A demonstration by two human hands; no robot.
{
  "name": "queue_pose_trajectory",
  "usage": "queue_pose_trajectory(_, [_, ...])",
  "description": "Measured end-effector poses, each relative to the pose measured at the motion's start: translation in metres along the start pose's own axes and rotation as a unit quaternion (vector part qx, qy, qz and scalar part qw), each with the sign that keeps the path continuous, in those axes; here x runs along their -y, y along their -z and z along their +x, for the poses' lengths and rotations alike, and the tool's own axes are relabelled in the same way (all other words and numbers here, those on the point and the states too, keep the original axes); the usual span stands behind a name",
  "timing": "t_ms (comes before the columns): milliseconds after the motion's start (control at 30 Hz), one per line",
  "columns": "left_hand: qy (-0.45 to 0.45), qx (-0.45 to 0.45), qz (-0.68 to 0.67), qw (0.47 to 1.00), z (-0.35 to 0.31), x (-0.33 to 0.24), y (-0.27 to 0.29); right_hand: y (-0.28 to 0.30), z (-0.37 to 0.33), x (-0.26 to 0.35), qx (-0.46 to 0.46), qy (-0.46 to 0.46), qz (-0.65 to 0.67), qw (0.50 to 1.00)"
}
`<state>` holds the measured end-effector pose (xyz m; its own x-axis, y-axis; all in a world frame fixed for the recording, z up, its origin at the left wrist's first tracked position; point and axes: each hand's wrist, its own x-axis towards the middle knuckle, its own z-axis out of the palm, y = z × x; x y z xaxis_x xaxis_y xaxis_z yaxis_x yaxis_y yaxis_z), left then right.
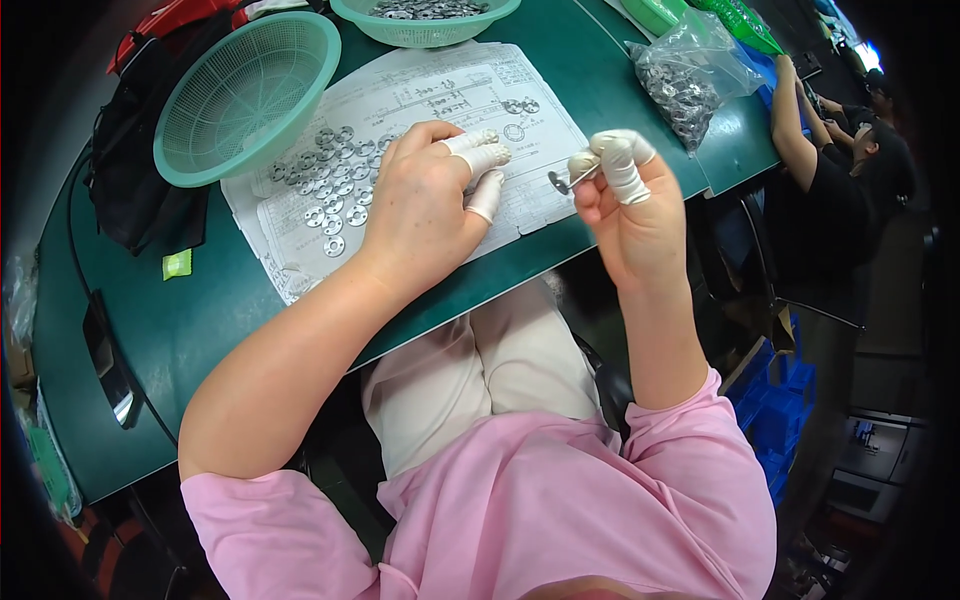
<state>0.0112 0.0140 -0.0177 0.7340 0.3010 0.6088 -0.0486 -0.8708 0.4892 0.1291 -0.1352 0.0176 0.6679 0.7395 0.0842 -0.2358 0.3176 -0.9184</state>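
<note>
My left hand rests over the printed paper sheets, with white covers on its thumb and fingers. Its fingers reach forward, the thumb stands apart, and nothing shows between them. Beside and partly behind it lie many small round metal discs with holes. Raised near the table's front edge, my right hand also wears white finger covers. Its thumb and fingers pinch a small metal disc, dark on its face, beside a thin shiny edge; I cannot tell whether that is a second piece.
A green mesh basket stands at the left. Another green basket at the back holds metal pieces. A clear plastic bag of metal parts lies at right. A phone is at the far left; a person sits at right.
</note>
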Motion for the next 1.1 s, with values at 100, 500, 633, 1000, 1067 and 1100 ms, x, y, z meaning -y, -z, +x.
queue_pose_trajectory(100, [-0.006,0.002,0.001,1.0,-0.001,0.0,0.001,0.006,0.011,-0.004,0.039,0.11,-0.214,0.97])
queue_pose_trajectory(500, [-0.071,0.124,0.036,0.989,-0.001,-0.006,0.0,0.014,0.018,-0.016,0.096,0.209,-0.523,0.821])
queue_pose_trajectory(633, [-0.105,0.12,0.078,0.984,-0.001,-0.008,-0.001,0.011,0.016,-0.017,0.077,0.22,-0.534,0.813])
queue_pose_trajectory(1000, [-0.117,0.108,0.081,0.984,-0.004,-0.019,-0.001,0.019,0.022,-0.02,0.109,0.243,-0.51,0.818])
queue_pose_trajectory(1067, [-0.115,0.109,0.074,0.985,-0.003,-0.02,-0.002,0.018,0.019,-0.021,0.105,0.277,-0.54,0.788])
queue_pose_trajectory(1100, [-0.113,0.112,0.075,0.984,-0.002,-0.02,-0.001,0.017,0.019,-0.022,0.103,0.294,-0.555,0.771])
